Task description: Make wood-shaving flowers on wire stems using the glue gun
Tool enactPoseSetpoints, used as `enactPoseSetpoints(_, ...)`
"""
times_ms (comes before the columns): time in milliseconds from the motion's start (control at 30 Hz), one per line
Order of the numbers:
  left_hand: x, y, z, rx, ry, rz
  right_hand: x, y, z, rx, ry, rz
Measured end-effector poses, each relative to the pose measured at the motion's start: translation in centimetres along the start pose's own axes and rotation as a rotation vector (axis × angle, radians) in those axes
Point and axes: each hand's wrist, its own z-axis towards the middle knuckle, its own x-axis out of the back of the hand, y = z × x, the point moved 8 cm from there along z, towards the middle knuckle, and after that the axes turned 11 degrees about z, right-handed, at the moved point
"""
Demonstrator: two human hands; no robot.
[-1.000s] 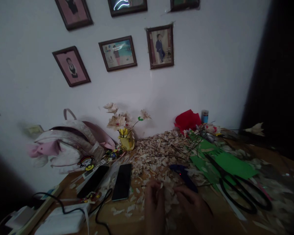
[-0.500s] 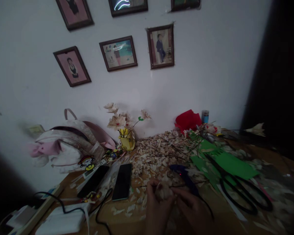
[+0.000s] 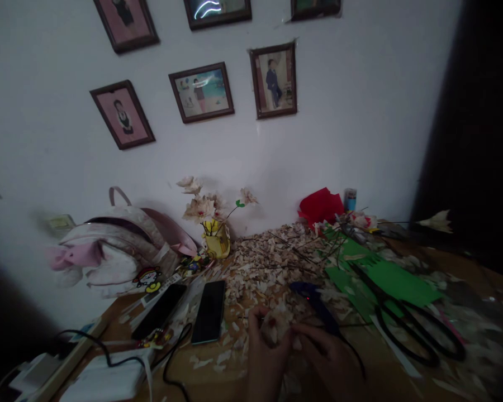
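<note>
My left hand (image 3: 266, 357) and my right hand (image 3: 329, 365) meet low in the head view, both pinching a small pale flower bud of wood shavings (image 3: 275, 328) on a thin dark stem. A dark blue glue gun (image 3: 314, 308) with a tiny red light lies just beyond my right hand, its black cord running down past that hand. A heap of wood shavings (image 3: 268, 268) spreads behind my hands. Black-handled scissors (image 3: 414, 335) rest on green paper (image 3: 388, 279) to the right.
Two black phones (image 3: 209, 311) lie left of my hands, beside a pale backpack (image 3: 117, 251) against the wall. A yellow vase of shaving flowers (image 3: 216, 243) and red paper (image 3: 321, 206) stand at the back. A white box (image 3: 104, 379) and black cables sit at the near left.
My hands have closed in around the pale bud, which now shows clearly between them. The table objects stay put, with only slight camera shift.
</note>
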Motion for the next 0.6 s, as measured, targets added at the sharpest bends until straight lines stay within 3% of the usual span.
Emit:
enactPoseSetpoints(200, -0.23, -0.25, 0.4, -0.017, -0.079, -0.008, -0.31, -0.36, 0.09, -0.01, 0.012, -0.023)
enactPoseSetpoints(400, -0.28, 0.45, -0.16, -0.048, -0.015, -0.061, -0.23, 0.1, 0.1, -0.061, 0.019, -0.13)
enactPoseSetpoints(600, -0.68, 0.46, -0.22, -0.035, -0.101, -0.021, -0.46, 0.16, 0.09, -0.075, -0.024, -0.15)
